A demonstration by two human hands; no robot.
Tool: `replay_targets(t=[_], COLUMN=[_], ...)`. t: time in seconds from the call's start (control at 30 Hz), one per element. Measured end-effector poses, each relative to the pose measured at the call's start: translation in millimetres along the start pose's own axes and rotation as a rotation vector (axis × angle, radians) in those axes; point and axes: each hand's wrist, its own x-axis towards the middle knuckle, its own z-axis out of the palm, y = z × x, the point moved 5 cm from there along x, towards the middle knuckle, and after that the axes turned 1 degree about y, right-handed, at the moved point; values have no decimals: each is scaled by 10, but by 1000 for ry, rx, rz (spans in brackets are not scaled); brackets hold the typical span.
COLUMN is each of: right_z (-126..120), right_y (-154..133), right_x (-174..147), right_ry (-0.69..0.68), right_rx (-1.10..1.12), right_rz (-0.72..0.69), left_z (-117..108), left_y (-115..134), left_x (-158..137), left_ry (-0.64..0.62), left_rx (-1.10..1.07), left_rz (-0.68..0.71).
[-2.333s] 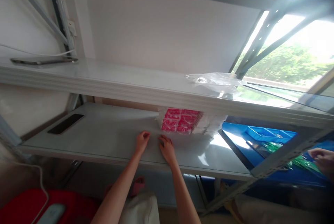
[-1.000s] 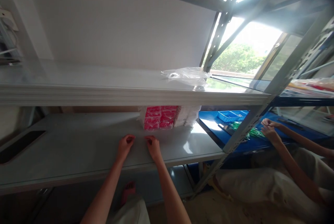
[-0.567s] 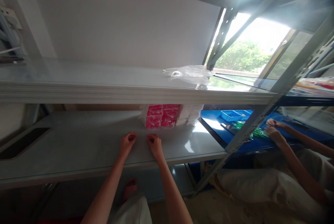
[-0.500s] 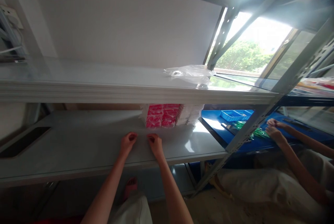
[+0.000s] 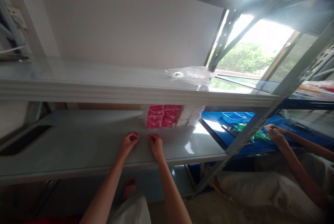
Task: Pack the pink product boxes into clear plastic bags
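Over the grey lower shelf, my left hand is curled, thumb and fingertips drawn together in a pinch. A short gap to its right, my right hand is bent the same way. Whether anything small sits in either pinch is too fine to make out. Just beyond my hands stands a block of pink packs wrapped in clear plastic, nearest to my right hand. White packs stand against its right side.
A clear plastic bag lies on the upper shelf. A dark flat phone-like thing lies at left. Beyond the slanted metal post, a co-worker's hands are near green packets and a blue tray.
My two hands stay nearly in place, with the left shifted very slightly right. The co-worker's hands have come closer together. The view has shifted slightly.
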Motion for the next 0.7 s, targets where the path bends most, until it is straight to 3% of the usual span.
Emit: replay_targets(t=[0.33,0.47,0.57,0.7], right_z=[8,-77,-268,-492], right_y=[-23,-219,-545,-1002], right_x=[-20,-4,261,1029], right_ry=[-18,11,93,215], right_rx=[25,38,-71,-177], right_rz=[19,-39,-132,-230], left_z=[24,32,48,80], left_y=[14,-15,-32,-19], left_x=[2,17,16,2], left_ry=[-40,-48,-78,-122], left_rx=[-24,11,18,48], left_rz=[16,11,0,14])
